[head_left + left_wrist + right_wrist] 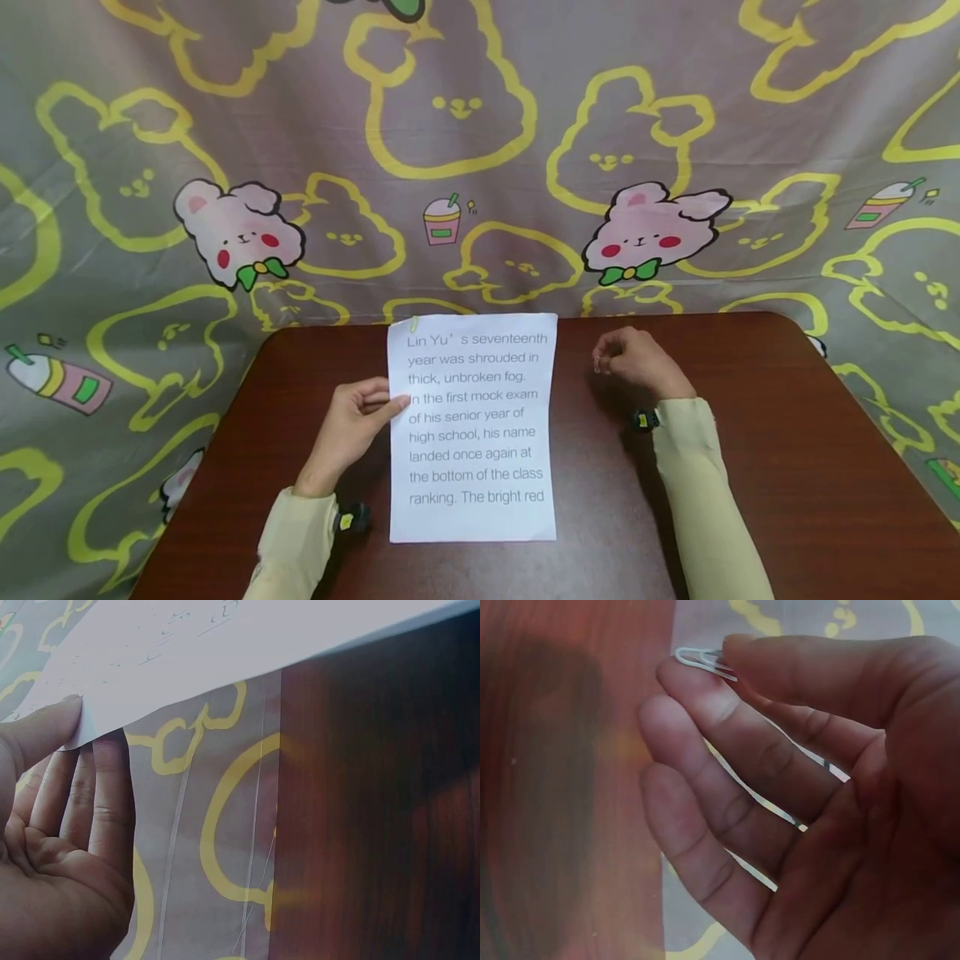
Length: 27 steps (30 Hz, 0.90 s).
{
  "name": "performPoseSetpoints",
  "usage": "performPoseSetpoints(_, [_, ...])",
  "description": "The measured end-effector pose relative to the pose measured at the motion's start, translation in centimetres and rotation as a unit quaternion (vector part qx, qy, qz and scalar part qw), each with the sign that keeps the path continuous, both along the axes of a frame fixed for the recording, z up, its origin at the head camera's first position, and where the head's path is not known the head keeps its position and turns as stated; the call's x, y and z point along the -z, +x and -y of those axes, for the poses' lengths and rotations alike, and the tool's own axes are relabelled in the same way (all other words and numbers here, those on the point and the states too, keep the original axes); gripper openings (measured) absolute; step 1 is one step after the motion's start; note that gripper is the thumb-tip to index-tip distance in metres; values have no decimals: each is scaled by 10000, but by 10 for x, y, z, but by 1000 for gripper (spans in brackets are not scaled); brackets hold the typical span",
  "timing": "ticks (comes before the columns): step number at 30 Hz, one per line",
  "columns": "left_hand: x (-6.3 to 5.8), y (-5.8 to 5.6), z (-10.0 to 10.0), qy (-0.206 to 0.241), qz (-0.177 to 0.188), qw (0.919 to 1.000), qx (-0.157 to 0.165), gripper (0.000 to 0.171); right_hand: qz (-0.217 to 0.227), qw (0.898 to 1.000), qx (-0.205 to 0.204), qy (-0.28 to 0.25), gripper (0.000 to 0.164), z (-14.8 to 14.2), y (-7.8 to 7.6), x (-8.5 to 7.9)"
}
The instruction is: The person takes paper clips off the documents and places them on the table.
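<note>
While the left hand (351,429) pinches the white sheet (472,450) along its left edge, the head view shows the print turned towards the person, a pale yellow clip (414,324) up at the top left corner. Off to the right, well apart from the paper, hovers the right hand (637,362) above the table (810,458). One-sided support, that: a tug at the top could swing or crease the page. Watch the left wrist camera (351,518) too, near enough to catch the paper's edge if the wrist rolls. Patterned cloth (480,192) fills the background, and the page itself screens part of the table.

Left wrist now: thumb on one face, fingers behind, only a thin strip gripped, so a loosened pinch could drop it. Glare washes out the writing; I can't fairly read it from here.

Right wrist: thumb and fingertip clamp a small wire clip (705,660), its looped end poking out. Tip-only hold; a slight twist could flick it loose.
</note>
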<state>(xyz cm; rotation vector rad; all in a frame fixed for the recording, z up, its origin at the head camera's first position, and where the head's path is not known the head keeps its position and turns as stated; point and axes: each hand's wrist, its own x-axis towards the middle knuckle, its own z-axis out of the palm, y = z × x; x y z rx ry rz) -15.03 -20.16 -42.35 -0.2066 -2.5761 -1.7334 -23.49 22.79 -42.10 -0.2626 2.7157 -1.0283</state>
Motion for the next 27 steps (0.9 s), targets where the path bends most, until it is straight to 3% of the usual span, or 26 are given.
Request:
performPoseSetpoints(10, [-1,1,0,35,7,10000,16,22,314,9993,-141,167,9,0,-6,12])
performPoseSetpoints(18, [-1,1,0,-10,0,10000,-35,22,629,9977,-14,271,7,0,-10,20])
performPoseSetpoints(27, [0,0,0,1,64,10000,-27,23,670,9975,-2,241,6,-4,-11,27])
